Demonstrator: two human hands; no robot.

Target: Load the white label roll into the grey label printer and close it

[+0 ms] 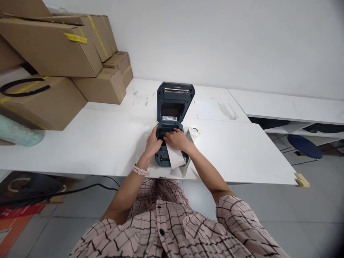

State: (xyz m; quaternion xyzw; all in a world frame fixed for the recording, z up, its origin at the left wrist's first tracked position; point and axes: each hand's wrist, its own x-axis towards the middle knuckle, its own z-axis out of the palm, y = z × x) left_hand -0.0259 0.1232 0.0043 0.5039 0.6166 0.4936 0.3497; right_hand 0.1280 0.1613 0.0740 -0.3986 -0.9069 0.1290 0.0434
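A dark grey label printer point(163, 160) stands near the front edge of the white table, its lid point(176, 98) tipped up and back. My left hand point(153, 142) grips the left side of the printer body, thumb over the inner rim. Inside the open bay, my right hand point(176, 139) is closed with its fingers bent over the top end of a white label strip point(174, 157). The strip runs down from under that hand over the printer's front. What lies beneath the right fingertips is hidden. Right of the printer, a curled white strip point(194, 132) with a blue ring rests on the table.
Cardboard boxes point(53, 50) with yellow tape are stacked on the table's left, beside a pale green cylinder point(21, 132). A white wall rises behind the table point(228, 150). A dark blue stool point(305, 146) stands at the right; black cables point(88, 186) hang below the left side.
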